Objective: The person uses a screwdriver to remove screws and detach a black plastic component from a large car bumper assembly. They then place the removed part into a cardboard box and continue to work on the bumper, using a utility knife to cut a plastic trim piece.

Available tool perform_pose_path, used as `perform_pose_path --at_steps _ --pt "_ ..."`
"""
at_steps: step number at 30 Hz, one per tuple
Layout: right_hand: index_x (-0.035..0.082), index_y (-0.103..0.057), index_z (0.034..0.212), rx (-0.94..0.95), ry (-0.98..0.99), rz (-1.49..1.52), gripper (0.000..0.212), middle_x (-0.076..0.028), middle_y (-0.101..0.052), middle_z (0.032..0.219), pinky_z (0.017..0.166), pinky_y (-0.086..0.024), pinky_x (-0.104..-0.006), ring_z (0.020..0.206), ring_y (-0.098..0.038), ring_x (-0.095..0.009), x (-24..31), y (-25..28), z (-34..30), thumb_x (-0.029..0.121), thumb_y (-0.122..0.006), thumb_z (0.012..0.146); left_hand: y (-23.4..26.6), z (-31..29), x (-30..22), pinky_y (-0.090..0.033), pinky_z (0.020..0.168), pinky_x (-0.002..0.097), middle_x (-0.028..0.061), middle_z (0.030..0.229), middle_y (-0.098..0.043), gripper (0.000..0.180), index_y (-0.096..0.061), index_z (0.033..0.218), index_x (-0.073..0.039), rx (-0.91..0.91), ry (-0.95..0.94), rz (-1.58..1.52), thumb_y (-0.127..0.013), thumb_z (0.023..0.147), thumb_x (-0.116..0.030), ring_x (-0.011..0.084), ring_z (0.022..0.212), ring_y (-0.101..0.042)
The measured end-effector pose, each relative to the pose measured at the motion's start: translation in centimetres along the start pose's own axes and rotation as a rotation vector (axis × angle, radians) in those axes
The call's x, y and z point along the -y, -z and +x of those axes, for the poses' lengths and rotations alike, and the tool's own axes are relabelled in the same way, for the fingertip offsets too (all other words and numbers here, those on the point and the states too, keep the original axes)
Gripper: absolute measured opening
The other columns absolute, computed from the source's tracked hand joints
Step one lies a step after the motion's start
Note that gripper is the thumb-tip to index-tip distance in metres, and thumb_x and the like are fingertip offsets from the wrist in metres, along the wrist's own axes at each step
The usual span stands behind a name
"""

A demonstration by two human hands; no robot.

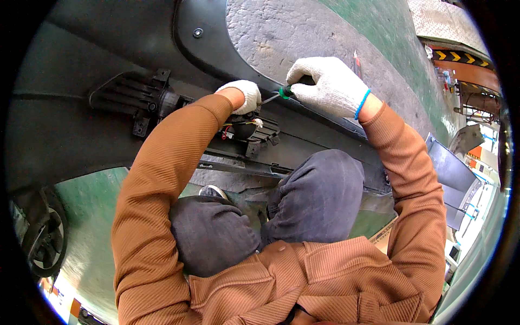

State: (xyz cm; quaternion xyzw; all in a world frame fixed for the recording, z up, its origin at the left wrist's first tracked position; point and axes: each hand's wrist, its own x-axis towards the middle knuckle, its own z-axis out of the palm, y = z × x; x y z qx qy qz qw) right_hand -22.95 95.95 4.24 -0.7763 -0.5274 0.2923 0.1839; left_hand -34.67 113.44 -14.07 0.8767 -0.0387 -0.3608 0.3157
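A large black plastic car bumper (59, 130) lies in front of my knees. My right hand (327, 86), in a white knit glove with a blue cuff edge, is closed around a screwdriver (284, 92) with a green and dark handle. Its thin metal shaft points left toward my left hand (245, 94), also in a white glove. The fingers of that hand are curled in at the bumper's edge by the shaft's end; what they pinch is hidden. Just below it sits a black housing (263, 135) with red and yellow wires and a white connector (258, 123).
Another black finned bracket (157, 103) is fixed on the bumper to the left. Grey matting (287, 32) lies beyond, on a green floor (368, 16). A wheel (51, 238) stands at lower left, a grey panel (452, 189) at right. A pen-like tool (356, 65) lies behind my right hand.
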Motion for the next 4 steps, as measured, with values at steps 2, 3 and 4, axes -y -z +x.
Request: perform_pose_path --at_steps 2,3,4 --pt "0.005 -0.074 0.103 0.003 -0.014 0.005 0.026 -0.018 -0.074 0.096 0.081 -0.056 -0.0418 0.089 -0.071 -0.035 -0.12 -0.04 -0.04 0.026 -0.071 0.088 -0.38 -0.01 0.04 -0.056 0.092 0.0390 0.0150 0.108 -0.077 0.032 -0.080 0.117 -0.016 0.002 0.015 -0.017 -0.066 0.088 -0.015 0.0330 0.097 -0.074" --pt "0.005 -0.074 0.103 -0.001 -0.027 0.005 0.026 -0.018 -0.075 0.097 0.081 -0.056 -0.0418 0.089 -0.072 -0.035 -0.24 0.04 -0.18 0.026 -0.071 0.088 -0.32 -0.01 0.04 -0.056 0.093 0.0390 0.0155 0.109 -0.077 0.032 -0.080 0.117 -0.015 0.004 0.017 -0.053 -0.066 0.088 -0.017 0.0336 0.098 -0.074" --pt "0.005 -0.074 0.103 -0.006 -0.034 0.004 0.026 -0.018 -0.075 0.097 0.081 -0.056 -0.0418 0.089 -0.072 -0.035 -0.31 0.13 -0.42 0.026 -0.071 0.088 -0.28 -0.17 0.21 -0.056 0.093 0.0391 0.0161 0.110 -0.077 0.032 -0.080 0.118 -0.015 0.006 0.021 -0.090 -0.066 0.089 -0.018 0.0343 0.099 -0.074"
